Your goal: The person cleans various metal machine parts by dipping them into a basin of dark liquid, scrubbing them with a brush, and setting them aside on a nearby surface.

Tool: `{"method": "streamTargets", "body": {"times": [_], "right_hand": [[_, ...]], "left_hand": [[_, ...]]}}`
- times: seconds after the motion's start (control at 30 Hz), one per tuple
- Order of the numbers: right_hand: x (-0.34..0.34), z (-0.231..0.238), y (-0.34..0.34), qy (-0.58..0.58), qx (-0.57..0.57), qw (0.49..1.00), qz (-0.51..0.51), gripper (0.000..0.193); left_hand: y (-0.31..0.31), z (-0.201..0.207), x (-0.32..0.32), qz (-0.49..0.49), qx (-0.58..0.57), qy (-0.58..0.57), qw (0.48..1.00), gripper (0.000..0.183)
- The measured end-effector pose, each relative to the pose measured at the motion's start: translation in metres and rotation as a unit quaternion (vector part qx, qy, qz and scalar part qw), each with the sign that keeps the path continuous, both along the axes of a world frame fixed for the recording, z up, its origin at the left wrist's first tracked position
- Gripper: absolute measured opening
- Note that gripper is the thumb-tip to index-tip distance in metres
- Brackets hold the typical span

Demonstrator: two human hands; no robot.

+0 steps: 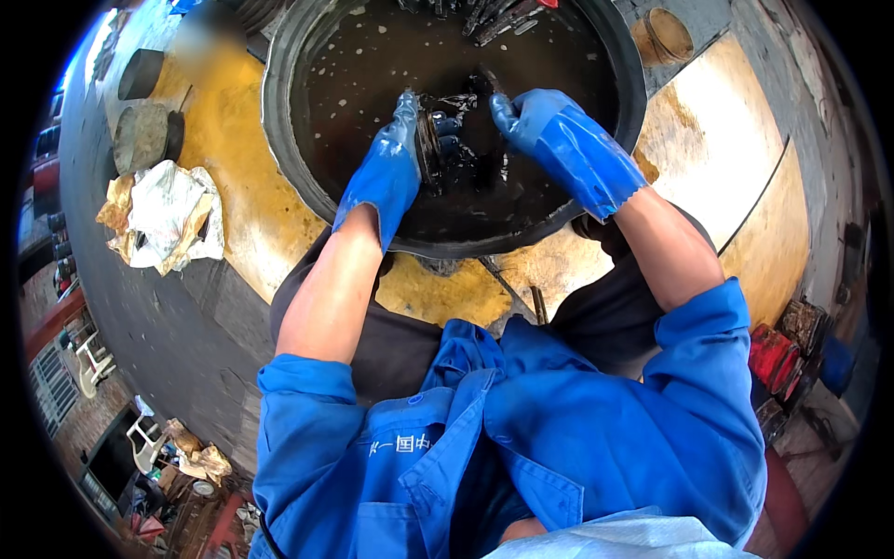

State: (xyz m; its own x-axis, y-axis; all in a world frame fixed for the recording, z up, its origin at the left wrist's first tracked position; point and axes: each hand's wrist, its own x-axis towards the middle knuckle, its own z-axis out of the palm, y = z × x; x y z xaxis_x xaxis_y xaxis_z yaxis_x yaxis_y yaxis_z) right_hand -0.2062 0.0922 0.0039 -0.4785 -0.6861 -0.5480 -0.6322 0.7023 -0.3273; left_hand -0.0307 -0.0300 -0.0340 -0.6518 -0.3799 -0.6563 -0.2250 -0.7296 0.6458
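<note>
A wide, dark round basin point(279, 112) of murky brown liquid stands between my knees. Over the liquid, my left hand point(389, 166), in a blue rubber glove, is closed round a dark, wet, ring-edged metal part point(428, 154). Its thumb is on the near side, and the fingers show wet beyond the part. My right hand point(559, 130), gloved the same way, is curled just to the right of it, a small gap apart. A dark, thin thing point(488, 78) sticks up by its fingertips; what it is I cannot make out. Both bare forearms come from blue sleeves.
Several dark, wet metal pieces point(503, 20) lie at the basin's far edge, beside something red. A round tin point(662, 37) stands right of the basin. Crumpled white and brown rags point(172, 216) lie on the left, near a grey bucket point(142, 138). Yellowish sheets point(233, 158) cover the floor underneath.
</note>
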Motion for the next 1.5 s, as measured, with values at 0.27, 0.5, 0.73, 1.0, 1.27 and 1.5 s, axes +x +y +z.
{"method": "streamTargets", "body": {"times": [0.27,0.5,0.73,1.0,1.27,1.5], "right_hand": [[-0.012,-0.038,-0.005,0.100,-0.134,0.986,-0.004,0.057],[-0.021,-0.071,-0.031,0.068,-0.213,0.974,-0.033,0.055],[-0.030,-0.071,-0.113,0.115,-0.254,0.960,0.017,0.053],[-0.040,-0.086,-0.222,0.180,-0.258,0.946,0.072,0.055],[-0.036,-0.092,-0.241,0.274,-0.140,0.949,0.066,0.064],[-0.016,-0.062,-0.235,0.280,0.012,0.957,0.079,0.057]], "left_hand": [[-0.002,-0.061,0.000,0.026,-0.098,-0.096,0.990,0.041],[-0.011,-0.142,-0.015,0.033,-0.072,-0.191,0.978,0.059],[-0.003,-0.116,-0.031,0.043,0.046,-0.205,0.977,0.049],[0.003,-0.162,-0.026,0.044,0.014,-0.153,0.987,0.057],[0.007,-0.114,-0.009,0.135,-0.017,-0.120,0.983,0.045],[0.014,-0.112,0.005,0.130,-0.037,-0.088,0.987,0.033]]}}
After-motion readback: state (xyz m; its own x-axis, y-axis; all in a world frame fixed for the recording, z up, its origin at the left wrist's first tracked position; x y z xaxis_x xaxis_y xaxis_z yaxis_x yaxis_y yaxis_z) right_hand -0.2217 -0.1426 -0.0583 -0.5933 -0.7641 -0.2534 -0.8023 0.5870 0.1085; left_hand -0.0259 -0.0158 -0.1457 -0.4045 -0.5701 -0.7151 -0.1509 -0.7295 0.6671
